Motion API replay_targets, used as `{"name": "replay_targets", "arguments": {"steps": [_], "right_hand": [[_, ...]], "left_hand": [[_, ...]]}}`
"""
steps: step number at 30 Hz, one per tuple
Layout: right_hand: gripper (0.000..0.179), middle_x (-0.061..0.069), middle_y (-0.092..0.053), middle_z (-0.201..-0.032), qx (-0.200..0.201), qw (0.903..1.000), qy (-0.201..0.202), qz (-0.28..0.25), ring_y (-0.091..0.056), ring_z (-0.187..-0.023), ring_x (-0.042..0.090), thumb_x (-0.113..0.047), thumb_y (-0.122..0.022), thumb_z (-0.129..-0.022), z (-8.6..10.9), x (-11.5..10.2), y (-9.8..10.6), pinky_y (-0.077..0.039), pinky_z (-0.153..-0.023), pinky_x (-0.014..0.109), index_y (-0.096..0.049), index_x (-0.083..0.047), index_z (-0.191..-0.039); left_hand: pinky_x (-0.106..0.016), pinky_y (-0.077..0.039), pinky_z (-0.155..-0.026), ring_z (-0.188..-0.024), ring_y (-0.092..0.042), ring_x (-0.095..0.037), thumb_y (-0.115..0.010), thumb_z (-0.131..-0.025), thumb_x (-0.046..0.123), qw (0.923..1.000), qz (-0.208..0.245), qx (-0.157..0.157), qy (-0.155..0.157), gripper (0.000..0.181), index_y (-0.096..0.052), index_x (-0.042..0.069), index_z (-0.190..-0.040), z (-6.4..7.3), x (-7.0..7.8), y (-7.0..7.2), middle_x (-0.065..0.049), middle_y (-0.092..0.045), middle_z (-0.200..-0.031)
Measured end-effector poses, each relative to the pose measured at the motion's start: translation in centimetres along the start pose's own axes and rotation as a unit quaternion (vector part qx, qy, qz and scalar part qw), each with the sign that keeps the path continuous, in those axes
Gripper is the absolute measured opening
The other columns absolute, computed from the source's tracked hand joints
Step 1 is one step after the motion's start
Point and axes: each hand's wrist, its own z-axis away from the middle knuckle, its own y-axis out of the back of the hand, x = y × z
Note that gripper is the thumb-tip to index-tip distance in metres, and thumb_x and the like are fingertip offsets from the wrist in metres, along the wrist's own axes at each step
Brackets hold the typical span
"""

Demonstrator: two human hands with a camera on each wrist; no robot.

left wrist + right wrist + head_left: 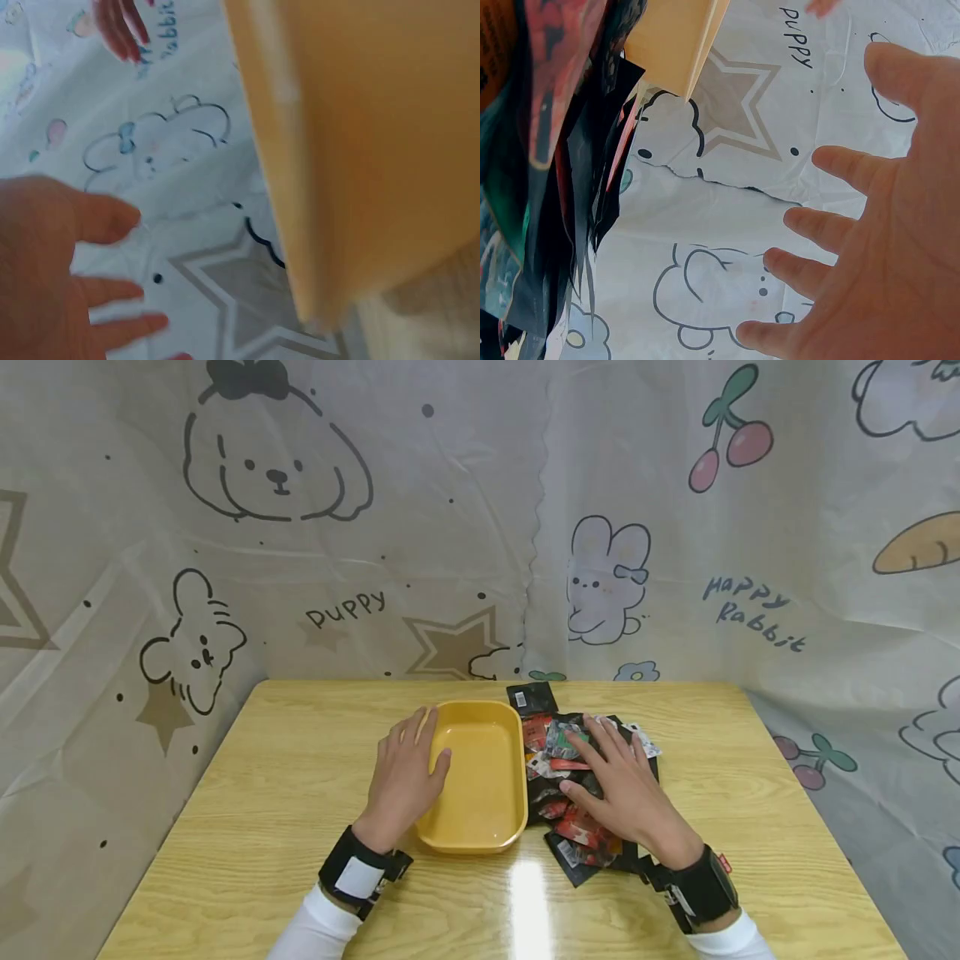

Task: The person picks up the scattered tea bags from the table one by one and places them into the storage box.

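A yellow rectangular tray (483, 785) lies on the table with nothing in it. My left hand (403, 777) hovers over its left rim, fingers extended; in the left wrist view a gap separates this hand (82, 277) from the tray (390, 150). Right of the tray is a heap of small packets (581, 827), mostly black and red, some with clear fronts. Above the heap my right hand (626, 789) spreads its fingers and partly hides it. The right wrist view shows that palm (885, 225) holding nothing, apart from the packets (562, 150).
One black packet (532, 698) with a white label lies behind the heap, near the table's back edge. Wood-grain tabletop (300, 777) extends on both sides. A pale cloth with cartoon drawings (450, 527) hangs behind the table.
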Motion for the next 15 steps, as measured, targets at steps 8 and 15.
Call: {"name": "replay_targets", "arguments": {"steps": [8,15], "right_hand": [[0.069,0.012,-0.018,-0.16,0.01,0.9999,-0.007,-0.008,-0.007,-0.147,0.032,-0.055,-0.052,-0.095,-0.1,0.5,0.0,-0.003,-0.111,0.063,-0.036,-0.019,-0.152],[0.068,0.012,-0.018,-0.16,0.009,0.9999,-0.006,-0.005,-0.01,-0.147,0.035,-0.052,-0.052,-0.096,-0.2,0.9,0.0,-0.003,-0.111,0.062,-0.034,-0.019,-0.153]], "left_hand": [[-0.045,-0.05,-0.061,-0.077,-0.063,-0.034,-0.06,-0.094,0.034,0.9943,0.0,-0.029,0.102,0.066,-0.04,0.0,-0.147,0.3,-1.1,-0.9,-0.022,-0.053,-0.129],[-0.043,-0.052,-0.062,-0.079,-0.066,-0.029,-0.058,-0.096,0.02,0.9856,0.074,-0.094,0.12,0.061,-0.035,-0.004,-0.147,0.6,-1.9,-2.4,-0.026,-0.06,-0.123]]}}
